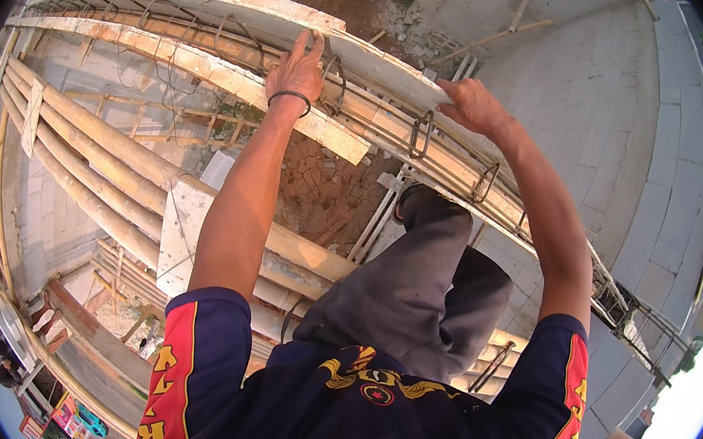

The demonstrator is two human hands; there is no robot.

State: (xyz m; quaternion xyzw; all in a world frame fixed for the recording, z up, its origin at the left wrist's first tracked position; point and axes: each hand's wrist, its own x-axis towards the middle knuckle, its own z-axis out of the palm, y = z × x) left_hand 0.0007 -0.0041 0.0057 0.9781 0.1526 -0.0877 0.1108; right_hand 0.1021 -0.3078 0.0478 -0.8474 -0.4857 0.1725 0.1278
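Observation:
My left hand [296, 75], a dark band at its wrist, reaches over the formwork trough. Its fingers are stretched out, their tips at the far side boards near a joint. On the right, my right hand [476, 107] is closed round the upper edge of the far wooden board [392, 65], close to that board's right end; its thumb and fingertips are partly hidden. Between the sides runs a cage of steel reinforcing bars with square stirrups [420, 134]. The near side board [213, 68] passes under my left wrist and ends in a pale cut end.
Several bamboo poles [130, 166] run below the trough, with a white plank [185, 232] across them. My bent leg [413, 286] rests beside the beam. Far below lies bare earth [322, 174]. Pale block walls [560, 113] rise at right, and loose wires hang at left.

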